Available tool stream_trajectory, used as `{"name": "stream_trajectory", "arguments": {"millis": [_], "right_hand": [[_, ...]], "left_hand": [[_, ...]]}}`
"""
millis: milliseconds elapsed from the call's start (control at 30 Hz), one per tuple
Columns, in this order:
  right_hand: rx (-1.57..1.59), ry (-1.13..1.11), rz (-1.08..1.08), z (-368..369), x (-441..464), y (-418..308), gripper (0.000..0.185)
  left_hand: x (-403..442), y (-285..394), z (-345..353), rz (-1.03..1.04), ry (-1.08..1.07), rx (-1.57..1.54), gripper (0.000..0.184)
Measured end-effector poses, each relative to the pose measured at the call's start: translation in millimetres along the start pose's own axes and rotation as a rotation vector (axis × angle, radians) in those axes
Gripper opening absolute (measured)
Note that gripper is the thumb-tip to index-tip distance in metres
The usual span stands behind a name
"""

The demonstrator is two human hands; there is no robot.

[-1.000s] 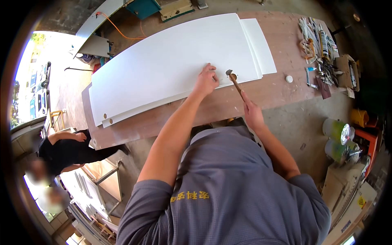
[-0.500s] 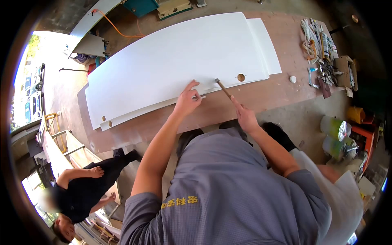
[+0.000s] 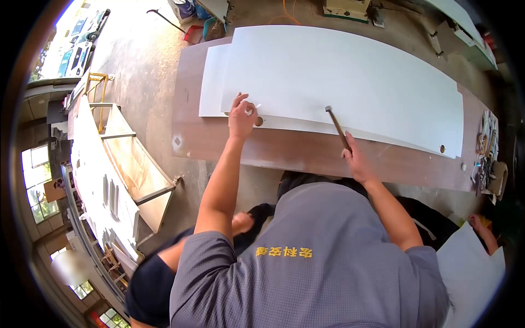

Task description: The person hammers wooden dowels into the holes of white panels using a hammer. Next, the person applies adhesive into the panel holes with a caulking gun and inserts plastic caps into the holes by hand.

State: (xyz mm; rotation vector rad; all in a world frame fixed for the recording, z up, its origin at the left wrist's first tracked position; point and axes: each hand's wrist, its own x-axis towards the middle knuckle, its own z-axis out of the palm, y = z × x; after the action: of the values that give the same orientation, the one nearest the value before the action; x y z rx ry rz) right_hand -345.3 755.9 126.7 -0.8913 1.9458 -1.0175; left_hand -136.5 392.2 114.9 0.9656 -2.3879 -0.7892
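Note:
My left hand (image 3: 241,117) is closed in a pinch over the near left corner of a white panel (image 3: 350,76). Between its fingertips a small white piece (image 3: 258,106) pokes out, too small to name exactly. Just right of this hand is a round hole (image 3: 258,121) at the panels' near edge. My right hand (image 3: 358,162) grips a hammer (image 3: 339,129) by its wooden handle, the head pointing away from me above the panel. Under the top panel lies a second white panel (image 3: 212,82), jutting out at the left.
The panels lie on a brown worktable (image 3: 306,150). Tools (image 3: 484,145) crowd its right end. A person in dark clothes (image 3: 156,279) is close at my left, and another person's hand (image 3: 484,232) shows at right. A long white-topped frame (image 3: 104,180) stands left.
My view has swung left. My left hand has shifted to the panels' left end, with the hammer still in my right hand. The person in dark clothes now appears closer to my left side.

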Motion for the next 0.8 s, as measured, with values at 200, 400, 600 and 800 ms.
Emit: {"name": "stream_trajectory", "arguments": {"millis": [200, 400, 600, 800], "right_hand": [[-0.017, -0.070, -0.078, 69.6, 45.1, -50.7, 0.050], [-0.060, -0.113, -0.125, 84.6, 61.8, -96.7, 0.053], [-0.064, -0.022, -0.116, 114.6, 57.3, -107.8, 0.054], [0.005, 0.188, -0.148, 168.8, 48.2, -126.3, 0.056]], "left_hand": [[13.9, -51.4, -29.8, 0.001, -0.111, -0.017, 0.006], [13.6, -38.6, -20.4, -0.040, -0.161, 0.087, 0.006], [23.4, -46.3, -25.7, 0.059, -0.252, 0.144, 0.006], [39.3, -51.8, -26.3, 0.207, -0.377, 0.130, 0.008]]}}
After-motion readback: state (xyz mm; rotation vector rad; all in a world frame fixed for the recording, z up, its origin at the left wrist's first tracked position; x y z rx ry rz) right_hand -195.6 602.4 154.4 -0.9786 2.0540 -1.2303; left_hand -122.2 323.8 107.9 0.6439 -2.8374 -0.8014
